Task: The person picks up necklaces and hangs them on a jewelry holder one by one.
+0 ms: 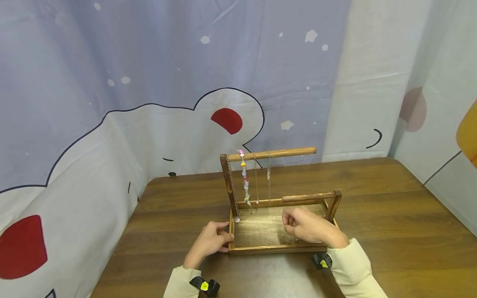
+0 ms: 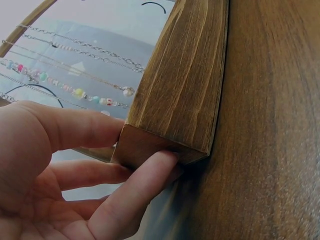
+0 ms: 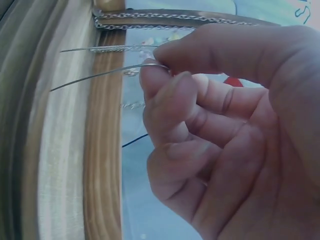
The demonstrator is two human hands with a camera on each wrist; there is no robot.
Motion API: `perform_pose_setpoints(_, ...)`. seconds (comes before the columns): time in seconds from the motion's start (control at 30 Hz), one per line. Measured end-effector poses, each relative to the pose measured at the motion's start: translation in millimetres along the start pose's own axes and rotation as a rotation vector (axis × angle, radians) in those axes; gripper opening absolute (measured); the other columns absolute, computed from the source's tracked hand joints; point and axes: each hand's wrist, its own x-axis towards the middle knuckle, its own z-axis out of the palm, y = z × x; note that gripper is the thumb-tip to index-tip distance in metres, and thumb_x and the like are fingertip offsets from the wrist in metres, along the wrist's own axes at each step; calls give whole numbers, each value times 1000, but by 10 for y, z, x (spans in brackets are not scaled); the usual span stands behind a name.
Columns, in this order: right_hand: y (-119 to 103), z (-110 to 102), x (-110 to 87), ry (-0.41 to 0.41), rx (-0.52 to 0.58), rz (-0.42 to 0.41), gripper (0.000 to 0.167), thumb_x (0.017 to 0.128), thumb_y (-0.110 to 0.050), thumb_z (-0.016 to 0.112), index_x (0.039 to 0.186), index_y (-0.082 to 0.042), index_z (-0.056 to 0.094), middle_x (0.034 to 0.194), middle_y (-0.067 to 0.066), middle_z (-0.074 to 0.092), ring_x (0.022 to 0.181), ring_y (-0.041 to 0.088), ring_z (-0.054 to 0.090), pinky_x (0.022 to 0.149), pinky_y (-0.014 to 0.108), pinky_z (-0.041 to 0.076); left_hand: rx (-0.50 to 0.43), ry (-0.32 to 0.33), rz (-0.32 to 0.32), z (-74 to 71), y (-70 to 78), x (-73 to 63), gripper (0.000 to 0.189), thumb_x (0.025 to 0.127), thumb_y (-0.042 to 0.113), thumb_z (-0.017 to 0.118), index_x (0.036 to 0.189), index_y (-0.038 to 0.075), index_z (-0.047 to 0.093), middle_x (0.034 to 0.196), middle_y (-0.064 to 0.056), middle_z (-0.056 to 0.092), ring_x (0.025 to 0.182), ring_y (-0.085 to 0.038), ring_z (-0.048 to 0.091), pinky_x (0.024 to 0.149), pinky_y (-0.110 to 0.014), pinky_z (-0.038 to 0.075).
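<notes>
My left hand (image 1: 213,239) holds the left end of a wooden jewelry stand (image 1: 275,248), with its fingertips at the corner of the tray base. Over the right part of the tray, my right hand (image 1: 307,225) pinches a thin necklace (image 3: 95,76) between thumb and index finger. Two fine strands run out from those fingertips in the right wrist view, and the other fingers curl in toward the palm. On the stand's upper bar (image 1: 294,152) hang a colorful beaded necklace (image 1: 244,178), a fine chain with a small pendant (image 1: 257,202) and a silver chain (image 1: 268,174).
Another chain with a clear pendant (image 1: 237,219) hangs beside the tall left post (image 1: 228,182). A lower rail (image 1: 309,197) meets a short post (image 1: 333,205) at the right. The stand sits on a brown wooden table (image 1: 391,215), with a printed curtain (image 1: 167,62) behind.
</notes>
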Motion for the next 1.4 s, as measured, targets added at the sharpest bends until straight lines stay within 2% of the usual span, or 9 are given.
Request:
perform_pose_setpoints(0.8,-296,-164,-42,112,33,-64,13,87,-8,58,81,-17,52,65,-11,50,58,6,49,50,19,46,6,0,1,-19,-12,-6,55,83,7,63,129,-14,41,88,-16,66,72,-21,65,56,-31,58)
perform_pose_setpoints(0.97,-307,-176,-66,157,33,-68,10,88,-11,59,82,-18,53,68,-12,52,61,3,51,54,19,47,-4,-13,-7,-5,-18,-16,55,83,7,62,129,-14,41,89,-16,66,73,-21,65,56,-32,58)
perform_pose_setpoints(1.13,-331,-212,-45,226,50,-116,6,89,-13,59,85,-16,55,72,-12,55,65,4,53,56,20,48,3,-7,-10,-4,-13,-26,56,83,8,63,129,-14,42,90,-14,65,73,-21,65,56,-32,58)
perform_pose_setpoints(1.4,-411,-367,20,287,49,-133,4,89,-15,59,87,-13,56,73,-10,56,65,5,53,53,20,47,-4,-8,0,-11,11,-13,55,83,8,63,129,-14,42,87,-13,65,71,-20,65,56,-31,58)
